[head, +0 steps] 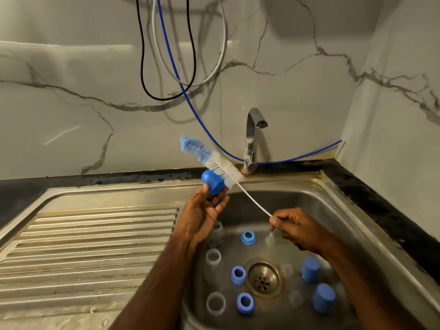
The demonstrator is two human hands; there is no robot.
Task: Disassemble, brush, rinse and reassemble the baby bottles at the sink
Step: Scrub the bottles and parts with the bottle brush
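Though brush-touched, cap point(212, 185) in left grip point(204, 211)

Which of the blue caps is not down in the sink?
The blue cap gripped in the left hand, held up beside the brush. The other two caps stand on the sink floor, right of the drain.

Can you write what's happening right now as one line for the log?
step: brushing | left hand: holds blue cap | right hand: pinches bottle brush handle | bristles: outside cap | sink: other parts waiting
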